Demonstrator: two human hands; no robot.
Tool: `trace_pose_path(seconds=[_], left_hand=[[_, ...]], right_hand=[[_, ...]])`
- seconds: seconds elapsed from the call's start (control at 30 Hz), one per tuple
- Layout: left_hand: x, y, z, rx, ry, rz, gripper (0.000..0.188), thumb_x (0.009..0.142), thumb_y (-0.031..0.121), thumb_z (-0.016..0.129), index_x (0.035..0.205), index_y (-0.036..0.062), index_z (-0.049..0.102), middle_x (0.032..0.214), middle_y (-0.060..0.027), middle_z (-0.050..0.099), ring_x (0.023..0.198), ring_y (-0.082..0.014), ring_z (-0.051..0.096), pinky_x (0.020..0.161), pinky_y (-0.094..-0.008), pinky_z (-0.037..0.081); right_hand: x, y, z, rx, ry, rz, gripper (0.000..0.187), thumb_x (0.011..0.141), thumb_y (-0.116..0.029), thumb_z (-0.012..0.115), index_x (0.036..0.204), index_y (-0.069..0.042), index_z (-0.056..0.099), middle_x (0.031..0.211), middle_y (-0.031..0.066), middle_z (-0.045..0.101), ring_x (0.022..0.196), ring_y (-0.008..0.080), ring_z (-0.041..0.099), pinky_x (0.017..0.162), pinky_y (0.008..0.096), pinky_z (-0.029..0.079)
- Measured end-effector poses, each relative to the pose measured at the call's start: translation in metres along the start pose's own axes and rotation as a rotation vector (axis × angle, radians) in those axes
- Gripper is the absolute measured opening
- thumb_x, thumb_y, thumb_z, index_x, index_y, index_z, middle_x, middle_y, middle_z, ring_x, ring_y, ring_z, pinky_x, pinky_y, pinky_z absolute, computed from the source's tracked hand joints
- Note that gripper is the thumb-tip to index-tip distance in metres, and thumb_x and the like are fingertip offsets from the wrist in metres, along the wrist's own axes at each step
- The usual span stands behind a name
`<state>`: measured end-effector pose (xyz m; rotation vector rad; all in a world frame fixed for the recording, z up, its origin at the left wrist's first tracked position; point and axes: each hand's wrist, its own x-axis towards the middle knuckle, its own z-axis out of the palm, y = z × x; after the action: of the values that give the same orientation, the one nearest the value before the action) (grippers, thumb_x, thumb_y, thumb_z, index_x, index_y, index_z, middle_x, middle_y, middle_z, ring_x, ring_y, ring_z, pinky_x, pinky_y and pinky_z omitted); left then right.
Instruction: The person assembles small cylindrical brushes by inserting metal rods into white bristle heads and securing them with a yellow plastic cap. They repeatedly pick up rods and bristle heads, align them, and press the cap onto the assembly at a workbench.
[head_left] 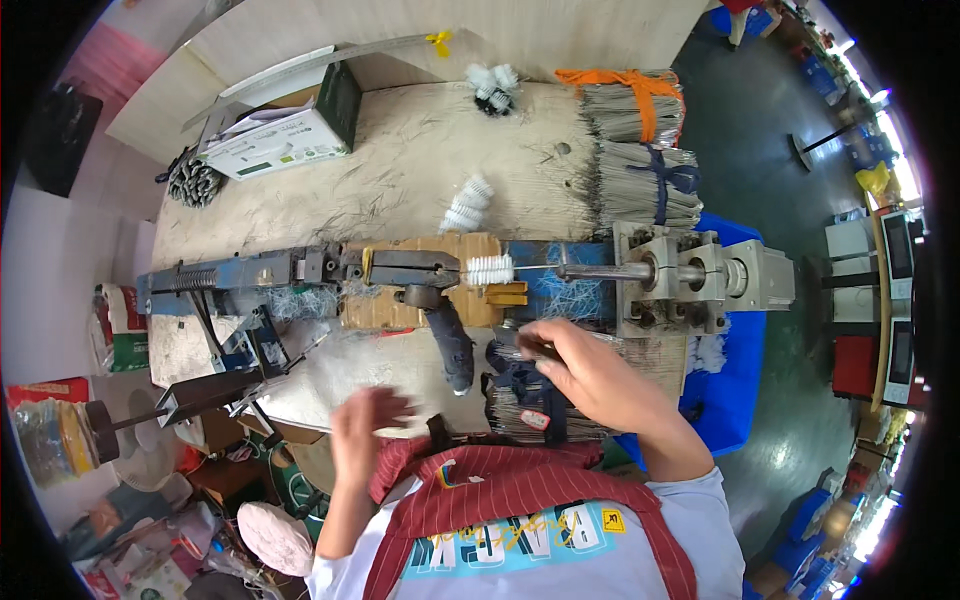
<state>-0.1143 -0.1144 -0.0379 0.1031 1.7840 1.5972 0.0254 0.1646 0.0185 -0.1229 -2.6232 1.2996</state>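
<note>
My left hand is blurred by motion at the bench's near edge, its fingers pointing right; I cannot tell whether it grips anything. My right hand is closed over a bundle of wire pieces, around a small dark thing I cannot make out. Across from both hands lies a blue bench machine. A white bristle brush sits in it, between a dark jaw clamp and a metal spindle. A dark wrapped handle hangs from the clamp toward me.
Loose white brushes lie beyond the machine. Tied wire bundles are stacked at the far right, and an open carton stands at the far left. A blue bin is below the right edge. A wire spool sticks out left.
</note>
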Motion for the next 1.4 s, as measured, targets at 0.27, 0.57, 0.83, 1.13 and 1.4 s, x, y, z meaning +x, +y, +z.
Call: trace_pose_path(seconds=[0.27,0.57,0.83,1.13,1.4], left_hand=[[-0.045,-0.054,-0.189,0.104,1.217,0.277,0.028,0.098,0.027,0.056,0.099,-0.0014,0.055,0.089,-0.0083,0.064,0.076,-0.0178,0.069,0.052,-0.0254,0.053],[-0.049,-0.036,-0.112,0.072,0.907,0.271,0.020,0.096,0.018,0.059,0.087,0.0024,0.051,0.076,-0.0048,0.059,0.066,-0.0137,0.065,0.052,-0.0240,0.051],[-0.032,0.019,-0.014,0.644,0.573,0.642,0.025,0.079,0.003,0.074,0.099,0.0020,0.059,0.080,-0.0086,0.062,0.062,-0.0139,0.056,0.051,-0.0271,0.045],[0.015,0.079,0.050,0.933,0.075,1.391,0.035,0.085,0.029,0.067,0.102,-0.0019,0.066,0.099,-0.0199,0.065,0.076,-0.0260,0.062,0.062,-0.0341,0.051],[0.039,0.017,-0.002,-0.133,0.318,0.401,0.022,0.102,0.015,0.044,0.107,-0.0033,0.056,0.093,-0.0117,0.065,0.068,-0.0178,0.066,0.060,-0.0270,0.051]], right_hand=[[0.011,0.012,0.043,0.070,-0.125,0.134,0.029,0.080,-0.012,0.071,0.102,-0.001,0.056,0.088,0.0132,0.064,0.080,0.0328,0.064,0.070,0.0416,0.051],[0.033,0.004,0.098,0.258,-0.126,0.488,0.038,0.086,-0.023,0.068,0.103,0.004,0.047,0.078,0.0227,0.064,0.076,0.0362,0.067,0.068,0.0411,0.050],[0.031,-0.060,0.021,0.299,-0.069,0.231,0.030,0.086,-0.009,0.064,0.108,0.003,0.046,0.069,0.0187,0.059,0.062,0.0381,0.063,0.055,0.0419,0.048],[0.068,-0.005,-0.020,-0.807,0.112,-0.125,0.013,0.073,-0.006,0.062,0.085,-0.004,0.059,0.073,0.0071,0.059,0.071,0.0237,0.064,0.057,0.0332,0.053],[0.107,0.023,-0.026,-0.900,-0.065,0.006,0.007,0.074,-0.007,0.061,0.075,-0.003,0.067,0.077,0.0135,0.068,0.076,0.0274,0.069,0.058,0.0396,0.055]])
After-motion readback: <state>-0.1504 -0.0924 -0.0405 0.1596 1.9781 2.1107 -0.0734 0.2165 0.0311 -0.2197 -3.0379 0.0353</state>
